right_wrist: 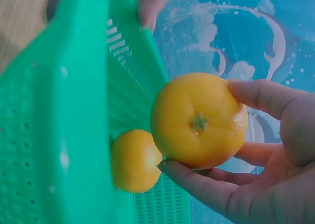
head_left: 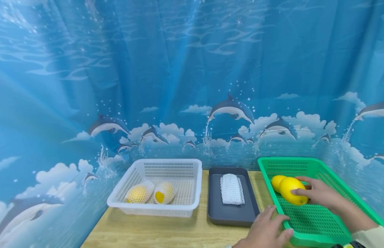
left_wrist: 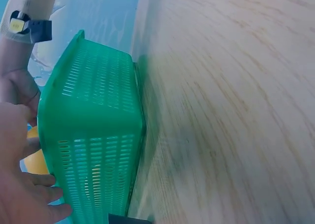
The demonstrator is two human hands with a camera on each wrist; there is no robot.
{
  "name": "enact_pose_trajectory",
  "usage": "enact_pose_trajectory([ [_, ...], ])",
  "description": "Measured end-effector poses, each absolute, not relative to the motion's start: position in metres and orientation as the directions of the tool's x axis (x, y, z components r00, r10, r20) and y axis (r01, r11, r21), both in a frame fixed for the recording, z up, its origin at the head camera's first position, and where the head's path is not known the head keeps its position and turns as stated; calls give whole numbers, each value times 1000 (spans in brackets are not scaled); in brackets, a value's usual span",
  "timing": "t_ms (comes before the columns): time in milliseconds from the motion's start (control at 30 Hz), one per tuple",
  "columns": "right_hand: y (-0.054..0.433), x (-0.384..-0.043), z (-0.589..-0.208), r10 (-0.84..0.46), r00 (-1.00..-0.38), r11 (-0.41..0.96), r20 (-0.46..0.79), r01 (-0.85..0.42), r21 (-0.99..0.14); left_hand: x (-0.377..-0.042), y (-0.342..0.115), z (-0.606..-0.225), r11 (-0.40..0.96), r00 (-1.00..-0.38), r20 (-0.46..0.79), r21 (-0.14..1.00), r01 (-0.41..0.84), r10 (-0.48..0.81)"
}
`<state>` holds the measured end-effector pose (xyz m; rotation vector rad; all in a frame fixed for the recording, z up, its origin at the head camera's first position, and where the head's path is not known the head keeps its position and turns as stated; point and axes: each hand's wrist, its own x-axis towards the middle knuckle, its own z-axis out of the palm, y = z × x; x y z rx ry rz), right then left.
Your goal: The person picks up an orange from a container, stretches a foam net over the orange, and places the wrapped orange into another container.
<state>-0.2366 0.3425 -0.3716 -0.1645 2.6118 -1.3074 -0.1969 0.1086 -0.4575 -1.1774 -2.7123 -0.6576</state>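
Observation:
My right hand holds an orange between thumb and fingers, over the green basket. In the right wrist view, this orange is yellow-orange with a small green star-shaped stem end. A second orange lies behind it in the basket. My left hand touches the basket's near left rim, its fingers spread. In the left wrist view, the left-hand fingers lie against the basket's side.
A dark grey tray stands left of the green basket, bearing white foam net sleeves. Farther left, a white basket contains two yellow fruits in foam nets. Behind the wooden table hangs a blue dolphin-print curtain.

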Motion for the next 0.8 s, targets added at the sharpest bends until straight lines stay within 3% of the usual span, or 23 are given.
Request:
enact_pose_trajectory([
  [267, 329, -223, -371, -210, -971, 558, -117, -20, -830, -203, 104, -446, 413, -818, 324, 738, 533, 476],
  [433, 319, -215, -370, -221, -972, 569, -85, -58, -821, -211, 102, -435, 239, -922, 203, 927, 290, 329],
  [567, 311, -209, -368, -243, -968, 579, -68, -88, -811, -219, 99, -428, 135, -965, 77, 984, 113, 252],
  [800, 291, -202, -365, -301, -953, 550, -38, -141, -823, -233, 85, -424, 29, -963, 6, 999, 15, 270],
])
